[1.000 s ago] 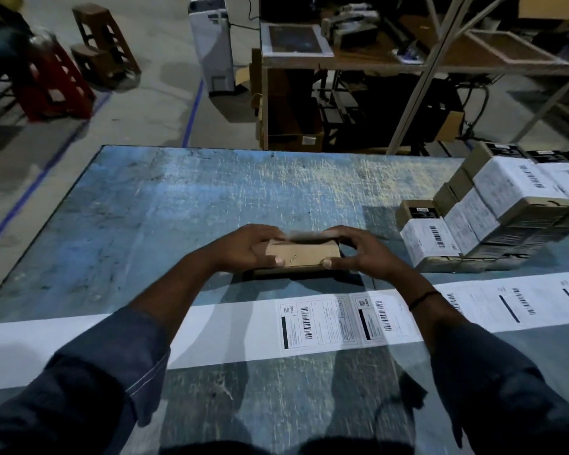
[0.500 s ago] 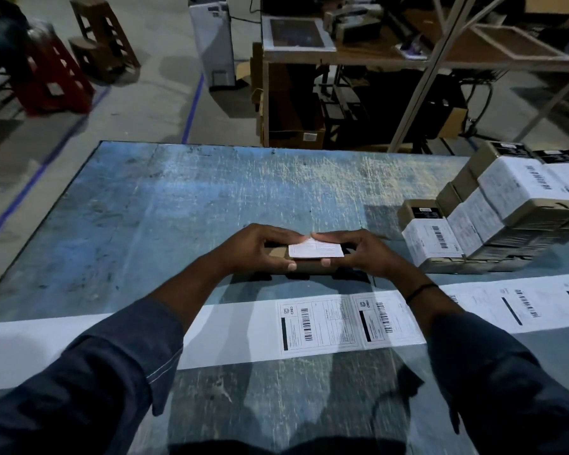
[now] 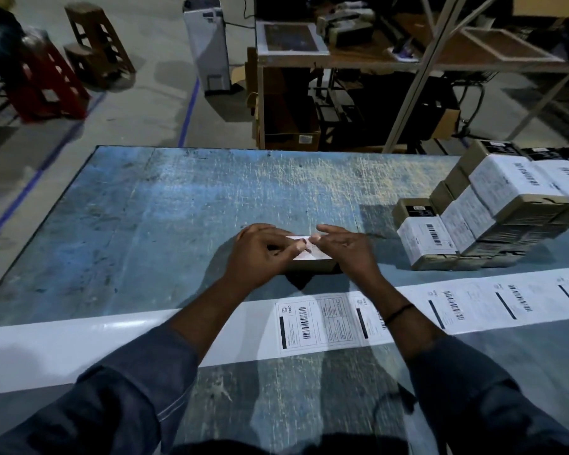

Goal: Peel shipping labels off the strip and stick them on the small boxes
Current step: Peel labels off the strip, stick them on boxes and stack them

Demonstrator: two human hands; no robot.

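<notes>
A small brown box (image 3: 314, 266) lies on the blue table just beyond the label strip. A white shipping label (image 3: 304, 255) lies on its top face. My left hand (image 3: 260, 254) covers the box's left end, its bent fingers pressing down on the label. My right hand (image 3: 345, 249) rests over the right end with its fingers laid on the label's far edge. The long white label strip (image 3: 326, 318) runs across the table under my forearms; printed labels sit on it from the middle to the right, and its left part is bare backing.
A stepped stack of labelled small boxes (image 3: 473, 218) stands at the table's right side, close to my right hand. The table's far edge (image 3: 243, 149) faces a floor with shelving, a white unit and stools.
The hands gripped the box by its ends while the label was laid on top. Now both hands have moved onto the top face and press the label flat.
</notes>
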